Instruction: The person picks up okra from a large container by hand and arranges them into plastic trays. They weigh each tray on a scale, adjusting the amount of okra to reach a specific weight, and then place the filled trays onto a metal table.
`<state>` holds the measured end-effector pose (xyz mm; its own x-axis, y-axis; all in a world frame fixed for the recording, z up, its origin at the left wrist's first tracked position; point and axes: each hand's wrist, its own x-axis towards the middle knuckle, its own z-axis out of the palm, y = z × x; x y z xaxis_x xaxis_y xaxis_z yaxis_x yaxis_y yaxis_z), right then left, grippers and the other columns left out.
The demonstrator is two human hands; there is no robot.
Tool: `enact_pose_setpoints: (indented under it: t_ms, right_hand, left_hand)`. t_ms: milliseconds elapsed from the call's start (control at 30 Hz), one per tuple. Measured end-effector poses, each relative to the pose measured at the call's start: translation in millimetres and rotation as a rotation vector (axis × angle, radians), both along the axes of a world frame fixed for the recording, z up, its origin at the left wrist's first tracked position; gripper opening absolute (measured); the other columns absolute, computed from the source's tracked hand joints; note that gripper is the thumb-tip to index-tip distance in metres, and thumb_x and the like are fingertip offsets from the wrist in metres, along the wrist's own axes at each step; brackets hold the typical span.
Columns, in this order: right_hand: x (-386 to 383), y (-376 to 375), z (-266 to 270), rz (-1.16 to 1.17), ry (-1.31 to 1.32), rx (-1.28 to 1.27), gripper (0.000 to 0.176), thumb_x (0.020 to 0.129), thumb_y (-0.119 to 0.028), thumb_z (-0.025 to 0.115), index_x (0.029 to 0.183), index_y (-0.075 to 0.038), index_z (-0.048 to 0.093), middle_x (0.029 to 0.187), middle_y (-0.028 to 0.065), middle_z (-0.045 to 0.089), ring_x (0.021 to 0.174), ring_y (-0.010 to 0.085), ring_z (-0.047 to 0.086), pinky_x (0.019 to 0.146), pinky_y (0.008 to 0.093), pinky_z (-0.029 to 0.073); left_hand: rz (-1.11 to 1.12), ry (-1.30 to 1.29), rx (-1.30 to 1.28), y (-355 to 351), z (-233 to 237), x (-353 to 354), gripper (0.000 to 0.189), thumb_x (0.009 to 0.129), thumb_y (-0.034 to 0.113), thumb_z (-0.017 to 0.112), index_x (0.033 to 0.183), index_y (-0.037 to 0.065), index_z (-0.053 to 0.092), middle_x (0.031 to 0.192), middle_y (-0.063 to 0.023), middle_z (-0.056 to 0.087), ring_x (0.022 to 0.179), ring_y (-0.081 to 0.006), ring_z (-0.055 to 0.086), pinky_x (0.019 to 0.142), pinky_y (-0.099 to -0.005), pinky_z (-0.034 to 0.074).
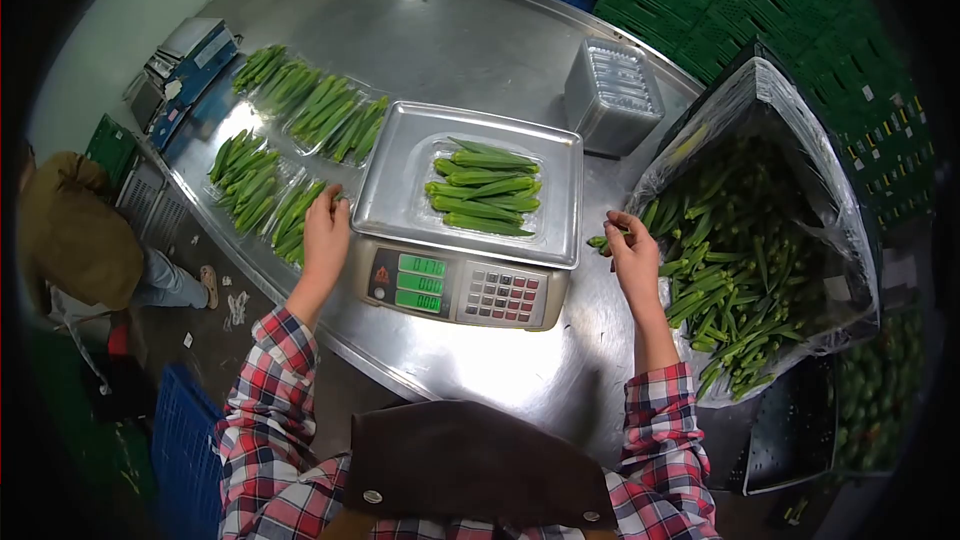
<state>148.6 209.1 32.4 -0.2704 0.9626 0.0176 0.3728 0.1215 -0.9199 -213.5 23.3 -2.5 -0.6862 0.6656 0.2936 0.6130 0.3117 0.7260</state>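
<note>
A clear tray of okra [485,185] rests on the metal pan [385,175] of a digital scale [455,290], whose display glows green. My right hand [633,250] is closed on an okra pod [598,241], between the pan and a lined crate of loose okra [740,270]. At the pan's left side, my left hand [325,230] hovers with loosely bent fingers and a gap at the thumb, holding nothing I can see. Right beside it lies a filled okra tray [292,223], partly hidden by the hand.
Several more filled okra trays [330,112] line the table's left side. Nested clear plastic trays [613,95] stand behind the scale. Green crates [690,0] are piled at the back right. Another person [80,230] is at the far left, near a blue crate [185,450].
</note>
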Motion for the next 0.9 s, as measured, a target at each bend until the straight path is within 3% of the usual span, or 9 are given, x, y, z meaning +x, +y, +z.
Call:
enact_pose_setpoints:
  t_ms: [267,300,367,467,633,667,767,800,900]
  right_hand:
    - [-17,-6,-6,0.091,-0.085,0.006,0.029,0.085,-0.017,0.056,0.105,0.004,0.058,0.071,0.0076,0.061,0.052,0.0102,0.053,0.045,0.0249,0.042]
    - [-27,-4,-6,0.122,-0.126,0.038,0.029,0.085,-0.018,0.056,0.103,0.006,0.058,0.066,0.0067,0.060,0.047,0.0091,0.051,0.041,0.0250,0.040]
    - [-35,22,-52,0.194,-0.331,0.061,0.028,0.082,-0.019,0.057,0.096,0.005,0.061,0.060,0.0067,0.059,0.047,0.0107,0.053,0.041,0.0271,0.041]
    - [-57,24,-59,0.286,-0.409,0.003,0.026,0.074,-0.022,0.059,0.067,0.003,0.061,0.056,0.0079,0.059,0.045,0.0119,0.052,0.043,0.0270,0.042]
    - [-72,-2,-24,0.210,0.073,-0.297,0.016,0.089,-0.014,0.051,0.092,0.002,0.048,0.070,0.0101,0.057,0.054,0.0176,0.059,0.047,0.0276,0.048]
    - [-77,0,-20,0.216,0.100,-0.282,0.017,0.089,-0.014,0.052,0.092,0.002,0.048,0.070,0.0101,0.057,0.054,0.0178,0.059,0.048,0.0280,0.049]
    - [-107,3,-3,0.242,0.139,-0.246,0.015,0.088,-0.010,0.051,0.092,0.004,0.048,0.071,0.0116,0.057,0.054,0.0182,0.058,0.049,0.0291,0.050]
    - [-120,3,3,0.252,0.144,-0.234,0.014,0.088,-0.008,0.051,0.093,0.005,0.047,0.071,0.0123,0.058,0.054,0.0183,0.058,0.049,0.0294,0.050]
    - [-167,8,14,0.301,0.207,-0.123,0.014,0.089,-0.008,0.051,0.096,0.005,0.048,0.071,0.0111,0.058,0.055,0.0168,0.057,0.051,0.0290,0.050]
  left_hand:
    - [-0.130,-0.171,0.103,21,-6,-3,0.031,0.087,0.019,0.050,0.109,-0.003,0.054,0.081,-0.0163,0.059,0.071,-0.0226,0.057,0.066,-0.0315,0.045]
    - [-0.084,-0.329,-0.053,36,1,4,0.033,0.086,0.022,0.051,0.108,-0.002,0.055,0.085,-0.0184,0.060,0.075,-0.0265,0.058,0.069,-0.0341,0.046]
    - [-0.100,-0.166,-0.179,74,-23,14,0.039,0.081,0.022,0.051,0.112,-0.001,0.053,0.103,-0.0241,0.058,0.096,-0.0388,0.056,0.083,-0.0435,0.044]
    - [-0.191,-0.330,-0.178,96,-4,40,0.045,0.075,0.014,0.055,0.116,-0.003,0.048,0.108,-0.0288,0.055,0.105,-0.0398,0.052,0.090,-0.0420,0.041]
    - [-0.194,-0.472,-0.026,94,-13,31,0.046,0.075,0.015,0.056,0.116,-0.004,0.048,0.093,-0.0228,0.060,0.084,-0.0333,0.060,0.078,-0.0385,0.047]
    - [-0.213,-0.737,0.014,88,-5,26,0.043,0.075,0.013,0.058,0.113,-0.005,0.049,0.089,-0.0168,0.061,0.075,-0.0226,0.061,0.069,-0.0357,0.049]
    - [-0.279,-1.497,0.254,72,18,-4,0.041,0.077,0.009,0.058,0.115,-0.004,0.049,0.084,-0.0076,0.057,0.069,-0.0143,0.055,0.060,-0.0289,0.045]
    - [-0.446,-1.678,0.277,70,15,-21,0.045,0.078,0.002,0.053,0.121,-0.005,0.044,0.094,-0.0097,0.057,0.075,-0.0167,0.057,0.062,-0.0326,0.049]
    - [-0.571,-1.609,0.182,46,52,-64,0.050,0.079,-0.002,0.049,0.127,-0.005,0.036,0.104,-0.0131,0.056,0.087,-0.0206,0.059,0.071,-0.0375,0.052]
